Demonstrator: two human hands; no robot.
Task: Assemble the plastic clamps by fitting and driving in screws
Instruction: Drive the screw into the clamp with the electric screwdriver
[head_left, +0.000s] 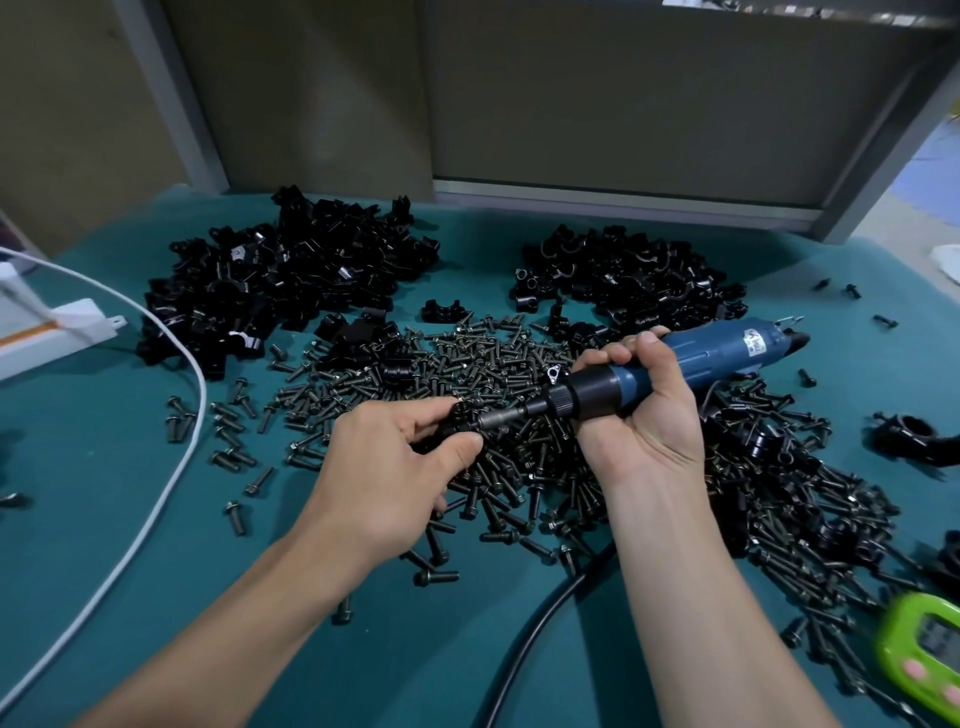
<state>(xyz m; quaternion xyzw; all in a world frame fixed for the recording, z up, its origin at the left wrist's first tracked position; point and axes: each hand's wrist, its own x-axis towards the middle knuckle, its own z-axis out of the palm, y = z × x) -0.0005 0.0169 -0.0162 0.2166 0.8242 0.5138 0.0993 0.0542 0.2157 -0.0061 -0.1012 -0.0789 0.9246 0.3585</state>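
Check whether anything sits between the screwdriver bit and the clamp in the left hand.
Nothing visible does. The right hand grips the blue screwdriver, and its bit runs straight to the black clamp pinched in the left hand. The loose screws lie below, not between them.

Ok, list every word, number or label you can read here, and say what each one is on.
No text reads clearly.
White label on the blue screwdriver gripped by the right hand: print too blurred to read.
Display of the green timer: too blurred to read.
Black clamp pinched by the left hand: no marking visible.
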